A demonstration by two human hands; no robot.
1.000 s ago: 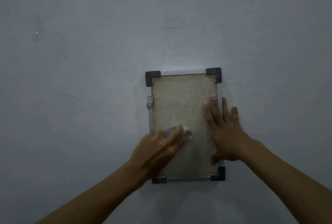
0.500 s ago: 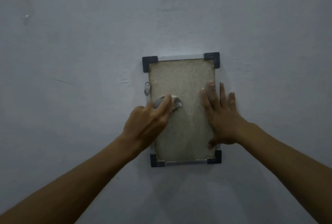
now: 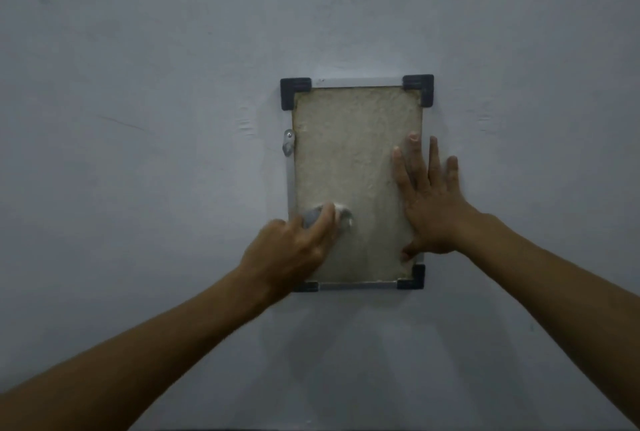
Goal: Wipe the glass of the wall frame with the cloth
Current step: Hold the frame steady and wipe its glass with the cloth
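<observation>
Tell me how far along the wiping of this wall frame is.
Midway, by the look of it. The left hand presses the cloth on the lower left glass, while the right hand lies flat on the frame's right edge. The glass looks cloudy all over, so most seems left.

You face a plain indoor room, which kind you cannot tell: a bare grey painted wall [image 3: 173,84] with one small frame [image 3: 356,82] mounted.
</observation>
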